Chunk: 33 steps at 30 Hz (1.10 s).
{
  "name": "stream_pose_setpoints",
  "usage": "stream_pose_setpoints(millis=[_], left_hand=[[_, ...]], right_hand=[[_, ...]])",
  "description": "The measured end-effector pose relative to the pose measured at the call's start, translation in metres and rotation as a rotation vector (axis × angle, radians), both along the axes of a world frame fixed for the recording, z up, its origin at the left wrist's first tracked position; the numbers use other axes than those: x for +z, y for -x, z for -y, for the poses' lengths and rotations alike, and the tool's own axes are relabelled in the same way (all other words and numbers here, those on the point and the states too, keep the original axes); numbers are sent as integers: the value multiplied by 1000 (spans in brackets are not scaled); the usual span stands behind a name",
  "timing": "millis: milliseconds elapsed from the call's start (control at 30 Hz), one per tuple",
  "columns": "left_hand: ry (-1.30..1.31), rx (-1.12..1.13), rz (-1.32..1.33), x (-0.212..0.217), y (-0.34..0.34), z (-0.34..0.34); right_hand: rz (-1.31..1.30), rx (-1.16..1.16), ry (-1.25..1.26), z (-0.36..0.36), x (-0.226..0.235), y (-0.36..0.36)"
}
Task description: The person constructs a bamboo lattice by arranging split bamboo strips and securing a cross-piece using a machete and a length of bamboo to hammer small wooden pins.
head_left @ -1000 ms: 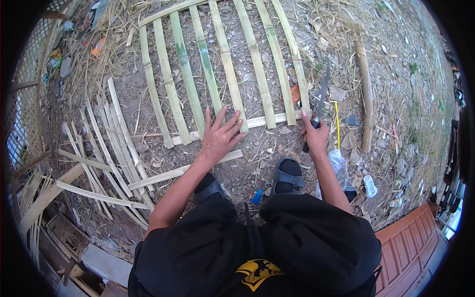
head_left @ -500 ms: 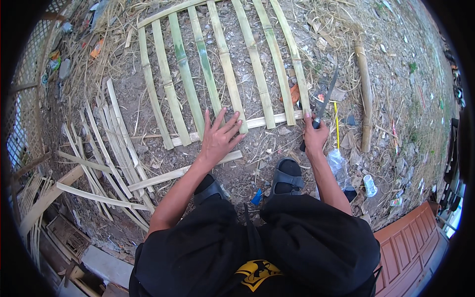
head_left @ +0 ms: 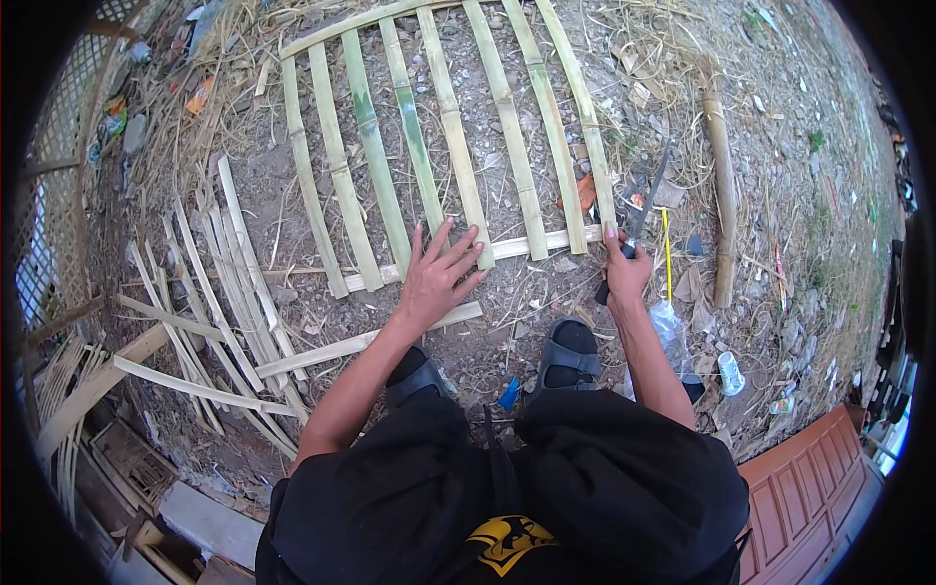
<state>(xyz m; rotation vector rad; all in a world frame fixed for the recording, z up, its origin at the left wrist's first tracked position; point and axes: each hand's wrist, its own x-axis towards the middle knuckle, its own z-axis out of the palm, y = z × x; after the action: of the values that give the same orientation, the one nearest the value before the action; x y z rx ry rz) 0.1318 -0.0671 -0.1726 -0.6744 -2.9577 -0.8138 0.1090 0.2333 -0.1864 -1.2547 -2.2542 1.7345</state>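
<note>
Several pale bamboo slats lie side by side on the ground, running away from me. Their far ends meet a curved crosspiece, and their near ends rest over a straight bamboo strip. My left hand is open, fingers spread over the near ends of the middle slats. A long knife with a dark handle is held in my right hand, its blade pointing away from me. The thumb of that hand touches the near end of the rightmost slat.
Split bamboo strips are heaped at the left. One loose strip lies before my feet. At the right are a bamboo pole, a yellow stick, a plastic bag and a white cup. A reddish-brown panel lies near right.
The whole scene sits slightly lower and further right as the view shifts. Both hands keep nearly the same places on the slats, and the knife stays in my right hand.
</note>
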Motion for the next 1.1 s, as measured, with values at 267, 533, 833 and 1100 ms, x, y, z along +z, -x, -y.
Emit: stream_pose_setpoints(millis=[267, 533, 833, 1100], left_hand=[[8, -83, 145, 11, -2, 8], [-230, 358, -55, 20, -19, 54], [-344, 1110, 328, -12, -68, 139], [-276, 1114, 269, -17, -69, 135]], right_hand=[[8, -29, 83, 4, 7, 2], [-16, -5, 101, 0, 8, 4], [-15, 22, 134, -3, 6, 3], [16, 17, 247, -9, 12, 1]])
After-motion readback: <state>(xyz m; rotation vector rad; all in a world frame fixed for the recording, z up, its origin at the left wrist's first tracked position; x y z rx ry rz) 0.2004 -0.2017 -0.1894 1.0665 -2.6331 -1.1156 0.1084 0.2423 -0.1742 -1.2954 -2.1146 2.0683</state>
